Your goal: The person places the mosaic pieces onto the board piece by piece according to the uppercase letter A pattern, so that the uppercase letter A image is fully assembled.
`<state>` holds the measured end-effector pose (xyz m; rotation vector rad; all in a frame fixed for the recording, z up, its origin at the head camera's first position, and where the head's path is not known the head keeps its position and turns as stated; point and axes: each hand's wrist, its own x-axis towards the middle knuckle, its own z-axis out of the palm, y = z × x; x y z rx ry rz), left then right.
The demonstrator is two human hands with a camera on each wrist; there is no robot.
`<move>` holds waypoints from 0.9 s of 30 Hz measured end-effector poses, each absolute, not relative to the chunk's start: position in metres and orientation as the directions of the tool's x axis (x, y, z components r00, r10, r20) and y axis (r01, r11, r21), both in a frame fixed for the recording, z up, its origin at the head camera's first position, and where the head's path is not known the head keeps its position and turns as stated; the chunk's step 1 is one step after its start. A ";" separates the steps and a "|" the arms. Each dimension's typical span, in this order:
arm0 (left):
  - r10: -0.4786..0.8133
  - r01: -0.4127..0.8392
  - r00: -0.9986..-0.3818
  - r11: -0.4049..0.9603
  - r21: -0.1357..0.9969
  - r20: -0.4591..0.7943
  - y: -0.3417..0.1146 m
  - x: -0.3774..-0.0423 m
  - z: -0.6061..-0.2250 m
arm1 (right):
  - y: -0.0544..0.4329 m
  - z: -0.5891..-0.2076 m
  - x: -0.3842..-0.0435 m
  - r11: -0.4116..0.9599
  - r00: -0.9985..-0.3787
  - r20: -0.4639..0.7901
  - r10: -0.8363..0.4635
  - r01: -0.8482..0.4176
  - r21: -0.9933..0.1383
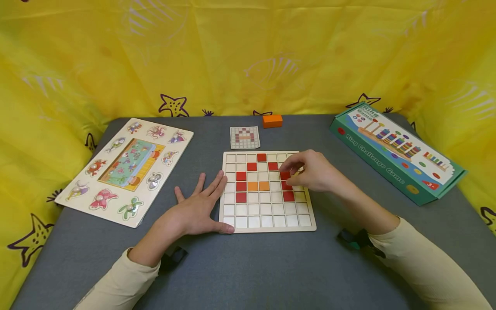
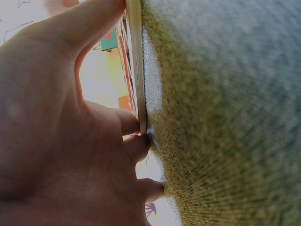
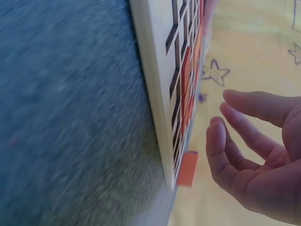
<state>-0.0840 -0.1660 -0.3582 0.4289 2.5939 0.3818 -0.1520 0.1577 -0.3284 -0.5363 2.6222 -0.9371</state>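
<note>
A wooden grid board (image 1: 253,221) lies flat on the table, with red square tiles (image 1: 241,186) and two orange tiles (image 1: 258,186) set among its pale squares. My left hand (image 1: 197,211) is spread at the board's left side, its thumb on the near left corner and fingertips against the edge. Over the right part of the grid hovers my right hand (image 1: 314,172), beside the red tiles there. The right wrist view shows its fingers (image 3: 218,141) loosely bent, thumb and fingertips apart, nothing visible between them. A small card (image 1: 245,144) printed with a grid pattern lies just beyond the board.
An orange block (image 1: 272,122) sits near the table's far edge. To the left lies a wooden sea-animal puzzle (image 1: 83,209); a green Ring Challenge Game box (image 1: 381,161) stands at the right. Yellow cloth (image 1: 217,51) hangs behind the grey table (image 1: 252,275).
</note>
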 end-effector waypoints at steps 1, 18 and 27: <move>0.366 0.231 -0.836 0.911 0.341 -0.410 -0.166 -0.084 -0.358 | 0.161 -0.329 -0.152 0.719 -0.887 -0.155 -0.436 -0.239 -0.653; 0.365 0.228 -0.833 0.912 0.342 -0.416 -0.166 -0.083 -0.359 | 0.208 -0.331 -0.142 0.746 -0.930 -0.151 -0.336 -0.165 -0.645; 0.373 0.236 -0.834 0.907 0.349 -0.407 -0.166 -0.083 -0.357 | 0.230 -0.334 -0.137 0.733 -0.941 -0.141 -0.309 -0.141 -0.666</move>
